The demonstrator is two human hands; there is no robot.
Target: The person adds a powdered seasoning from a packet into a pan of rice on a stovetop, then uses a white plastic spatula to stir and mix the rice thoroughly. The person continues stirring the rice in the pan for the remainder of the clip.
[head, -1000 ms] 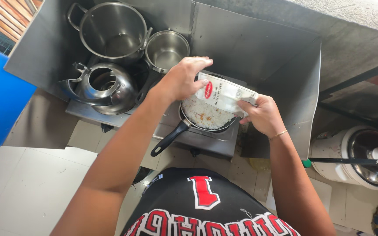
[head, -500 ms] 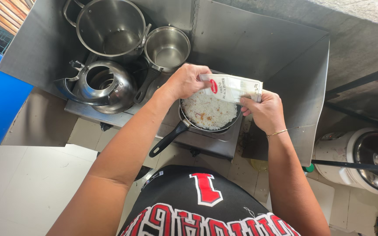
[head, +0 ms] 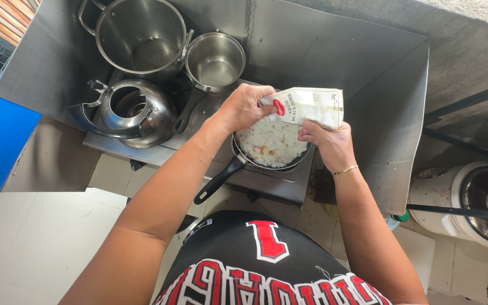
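Both hands hold a small white paper seasoning packet [head: 306, 106] level above the black-handled frying pan of white rice [head: 271, 146] on the steel stove [head: 266, 182], so the step looks like opening it. Left hand [head: 243, 107] pinches the packet's left end; right hand [head: 330, 142] grips its near right edge from below, forearms converging.

pots 2 [head: 142, 36] [head: 216, 59] | kettle 1 [head: 128, 113] | frying pan 1 [head: 244, 161] | packet 1 [head: 312, 107] | rice cooker 1 [head: 470, 203]
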